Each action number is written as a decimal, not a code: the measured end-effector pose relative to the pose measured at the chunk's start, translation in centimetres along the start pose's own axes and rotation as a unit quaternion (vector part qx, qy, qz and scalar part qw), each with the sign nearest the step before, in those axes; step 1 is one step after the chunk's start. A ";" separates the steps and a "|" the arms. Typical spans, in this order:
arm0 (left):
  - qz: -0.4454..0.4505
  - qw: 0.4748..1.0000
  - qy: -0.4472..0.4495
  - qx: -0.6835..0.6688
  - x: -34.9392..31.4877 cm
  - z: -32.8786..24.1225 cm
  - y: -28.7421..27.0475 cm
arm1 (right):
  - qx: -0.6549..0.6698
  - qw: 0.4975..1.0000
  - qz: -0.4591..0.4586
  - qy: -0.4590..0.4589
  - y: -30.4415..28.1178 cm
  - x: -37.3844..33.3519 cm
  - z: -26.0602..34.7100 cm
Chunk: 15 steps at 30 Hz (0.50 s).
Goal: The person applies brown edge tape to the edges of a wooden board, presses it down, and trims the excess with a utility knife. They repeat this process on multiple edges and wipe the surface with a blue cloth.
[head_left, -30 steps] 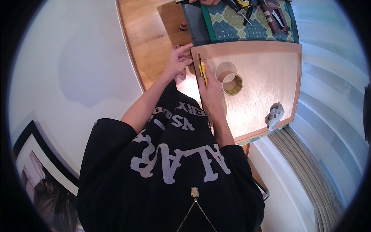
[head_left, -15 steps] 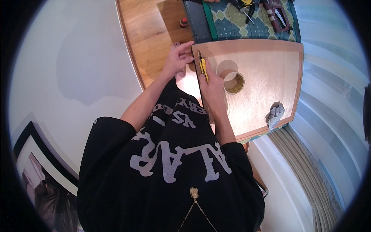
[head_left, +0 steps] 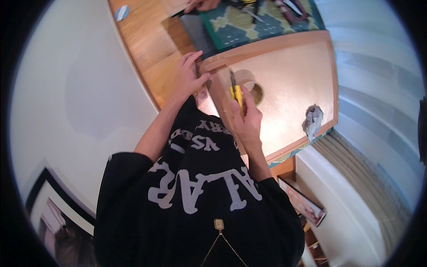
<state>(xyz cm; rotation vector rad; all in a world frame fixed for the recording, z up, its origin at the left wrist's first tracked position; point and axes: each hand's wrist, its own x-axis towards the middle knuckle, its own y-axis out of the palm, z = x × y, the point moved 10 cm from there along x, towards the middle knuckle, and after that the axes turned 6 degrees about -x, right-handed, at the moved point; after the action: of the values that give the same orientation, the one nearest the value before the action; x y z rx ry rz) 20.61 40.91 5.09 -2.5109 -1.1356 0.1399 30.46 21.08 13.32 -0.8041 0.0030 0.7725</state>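
A wood panel (head_left: 293,84) with a brown tape-like border lies in front of me. My right hand (head_left: 247,118) is closed round a yellow utility knife (head_left: 236,93), its dark blade pointing away from me over the panel's left part. Just beyond that hand, a roll of tape (head_left: 256,94) stands on the panel, partly hidden by my fingers. At the panel's near left corner is my left hand (head_left: 189,75), fingers apart and holding nothing; whether the fingertips touch the edge is unclear. A crumpled grey wad (head_left: 314,120) rests near the right edge.
Beyond the panel, a green patterned cloth (head_left: 267,24) carries a dark red tool (head_left: 291,11) and other black-and-yellow tools. Another person's hand (head_left: 202,4) shows at the top. Wood floor (head_left: 144,49) and a white wall lie left; a pale curtain (head_left: 369,80) hangs right.
The knife in my right hand has come off the panel's left border, nearer to me and raised. My left hand's fingers have spread wider. The whole view has shifted and turned.
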 end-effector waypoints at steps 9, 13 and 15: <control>0.186 0.968 0.151 0.072 8.8 -8.6 9.6 | -0.069 0.970 -0.233 -0.010 -25.5 15.7 -9.1; 0.209 0.960 0.187 0.021 14.2 -10.3 16.8 | -0.177 0.963 -0.194 0.052 -30.1 26.1 -17.2; 0.209 0.947 0.243 0.038 16.1 -10.8 19.8 | -0.250 0.947 -0.195 0.045 -30.7 29.7 -18.6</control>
<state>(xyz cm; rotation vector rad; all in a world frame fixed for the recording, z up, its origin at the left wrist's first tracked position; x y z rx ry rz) 47.95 37.70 8.54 -2.4795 -0.3930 -0.3034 76.49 13.95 11.62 -1.2764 -0.2729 0.3560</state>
